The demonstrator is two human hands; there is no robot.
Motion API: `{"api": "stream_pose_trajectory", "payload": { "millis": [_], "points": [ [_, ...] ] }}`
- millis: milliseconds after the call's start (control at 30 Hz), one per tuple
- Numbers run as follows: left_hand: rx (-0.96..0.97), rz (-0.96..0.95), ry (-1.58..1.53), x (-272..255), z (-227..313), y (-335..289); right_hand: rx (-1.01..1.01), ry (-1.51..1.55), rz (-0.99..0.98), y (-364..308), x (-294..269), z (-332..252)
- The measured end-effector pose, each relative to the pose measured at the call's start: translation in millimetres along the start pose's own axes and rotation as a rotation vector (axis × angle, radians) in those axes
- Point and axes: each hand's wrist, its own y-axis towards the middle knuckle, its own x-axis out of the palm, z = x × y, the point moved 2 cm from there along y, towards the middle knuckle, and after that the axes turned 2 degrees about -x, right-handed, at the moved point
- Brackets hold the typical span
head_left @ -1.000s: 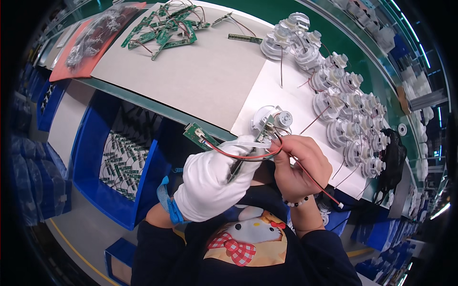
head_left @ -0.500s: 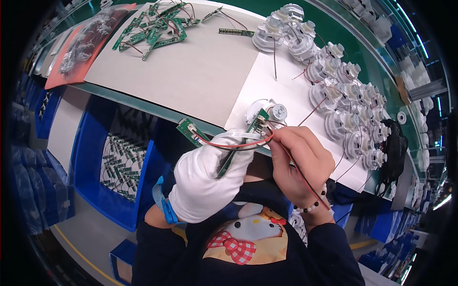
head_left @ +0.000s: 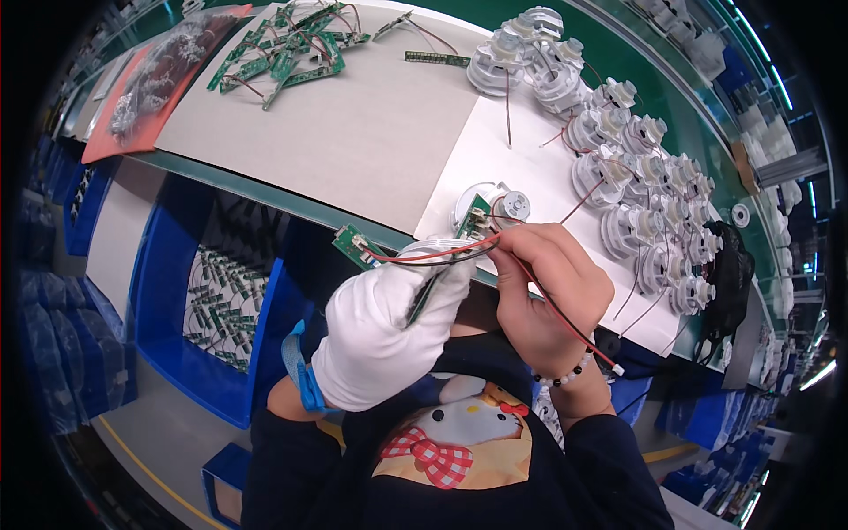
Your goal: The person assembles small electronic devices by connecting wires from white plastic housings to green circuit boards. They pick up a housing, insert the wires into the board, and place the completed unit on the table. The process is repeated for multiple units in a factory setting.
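My left hand (head_left: 380, 336), in a white glove, is closed around a green circuit board (head_left: 475, 219) tilted upward. A second green board (head_left: 353, 246) juts out past the glove on the left, joined by white wires. My bare right hand (head_left: 558, 296) pinches a red and black wire pair (head_left: 442, 260) between thumb and fingertips, beside the upright board. The loose end of that pair trails down over the hand to a small white plug (head_left: 617, 370) near the beaded bracelet. Just behind the hands, a white motor unit (head_left: 511, 206) rests on the table.
Many white motor units (head_left: 609, 172) with wires stand along the right of the table. Green boards (head_left: 291, 57) are heaped at the far left, near a clear bag (head_left: 168, 75) of small parts on an orange sheet. A blue bin (head_left: 199, 375) of boards sits below the table edge.
My right hand has shifted slightly up and left, and the wire loop between the boards has flattened. The plug end of the wires has swung up. My left hand keeps its hold.
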Motion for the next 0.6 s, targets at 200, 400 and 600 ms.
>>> {"api": "stream_pose_trajectory", "payload": {
  "millis": [200,400,600],
  "points": [
    [-0.031,0.030,-0.257,4,1,7,0.324,0.374,0.105,-7,8,9],
    [-0.048,0.022,-0.359,10,-2,7,0.725,0.938,0.235,-22,19,9],
    [0.002,-0.019,-0.287,9,3,7,0.734,1.139,0.149,-29,19,17]
  ]
}}
